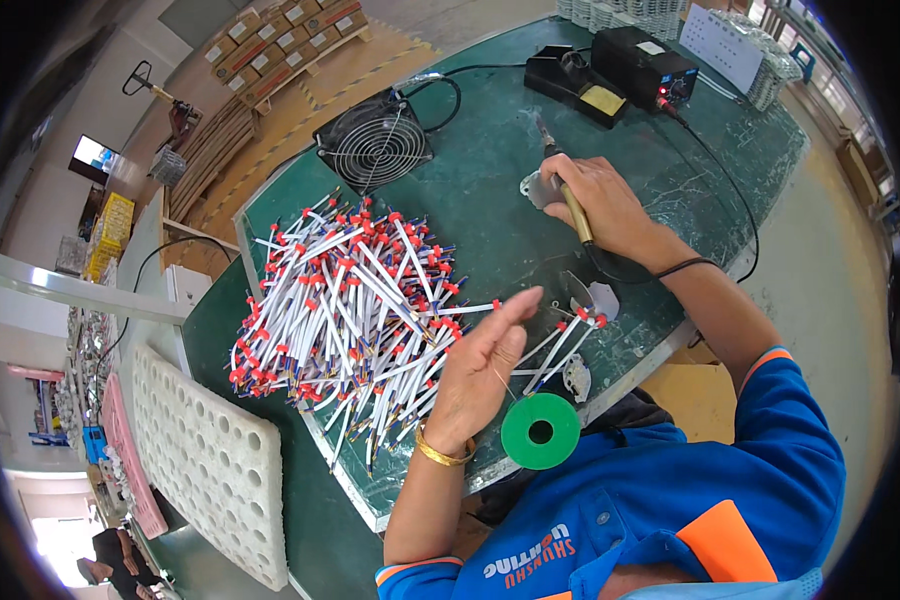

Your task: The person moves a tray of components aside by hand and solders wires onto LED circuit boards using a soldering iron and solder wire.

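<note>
My right hand (605,205) is closed around a soldering iron (576,214) with a tan grip, its tip angled toward the far side. Just under those fingers is a flat silvery metal piece (538,190). My left hand (475,375) is beside the wire pile, its fingers stretched out toward the right. A thin solder wire runs from a green spool (540,431) up to my left palm; whether the fingers touch it is hidden. White wires with red connectors (345,310) lie heaped to the left. A few more wires (568,350) rest by a shiny metal part (576,290).
A black fan (378,145) stands behind the pile. Far right are a soldering station (642,62) and an iron stand with yellow sponge (602,100). The iron's cable loops over the green table (470,200). A white foam tray (210,460) with round holes is at left.
</note>
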`<state>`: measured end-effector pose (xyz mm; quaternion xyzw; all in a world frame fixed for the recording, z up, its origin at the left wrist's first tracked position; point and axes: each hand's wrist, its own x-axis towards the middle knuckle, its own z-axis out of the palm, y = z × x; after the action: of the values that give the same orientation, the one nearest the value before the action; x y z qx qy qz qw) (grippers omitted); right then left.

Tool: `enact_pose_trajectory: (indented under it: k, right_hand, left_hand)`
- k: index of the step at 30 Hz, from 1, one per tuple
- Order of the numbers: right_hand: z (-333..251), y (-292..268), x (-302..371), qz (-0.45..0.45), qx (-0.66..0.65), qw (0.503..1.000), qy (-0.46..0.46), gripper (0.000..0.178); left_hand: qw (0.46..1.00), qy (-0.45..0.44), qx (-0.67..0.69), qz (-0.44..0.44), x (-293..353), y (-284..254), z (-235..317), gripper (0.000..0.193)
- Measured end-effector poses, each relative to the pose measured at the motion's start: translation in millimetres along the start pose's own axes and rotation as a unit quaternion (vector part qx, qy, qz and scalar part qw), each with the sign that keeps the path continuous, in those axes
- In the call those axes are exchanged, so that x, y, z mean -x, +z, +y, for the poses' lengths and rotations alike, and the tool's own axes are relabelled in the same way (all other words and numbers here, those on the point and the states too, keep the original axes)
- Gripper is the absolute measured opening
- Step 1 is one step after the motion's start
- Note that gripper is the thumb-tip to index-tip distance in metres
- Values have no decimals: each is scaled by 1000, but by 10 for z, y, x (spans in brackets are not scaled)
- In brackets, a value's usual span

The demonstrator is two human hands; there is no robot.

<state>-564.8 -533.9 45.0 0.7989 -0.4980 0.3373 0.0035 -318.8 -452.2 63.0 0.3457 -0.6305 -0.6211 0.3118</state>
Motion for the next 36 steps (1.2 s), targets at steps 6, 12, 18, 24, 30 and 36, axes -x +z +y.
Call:
enact_pose_trajectory:
  k: [6, 12, 18, 24, 30, 36]
  right_hand:
    - [33, 62, -13, -59, 66, 995, 39, 39]
    - [1, 74, -40, -5, 116, 993, -12, 33]
    - [-164, -26, -59, 12, -100, 995, -13, 32]
    - [-552, -226, -22, 50, -252, 965, -56, 35]
    - [-894, -289, -1, 25, -359, 927, -105, 39]
    - [-1070, -224, 5, 29, -382, 922, -53, 36]
  left_hand:
    - [898, 61, -334, 280, 9, -125, -116, 13]
    - [824, 114, -502, 237, -35, -16, -125, 19]
    - [823, 93, -529, 186, -64, 12, -142, 18]
    - [846, 214, -388, 296, -73, -1, -52, 16]
    - [852, 228, -321, 345, 153, -2, 181, 23]
    - [943, 135, -3, 305, 179, -29, 115, 19]
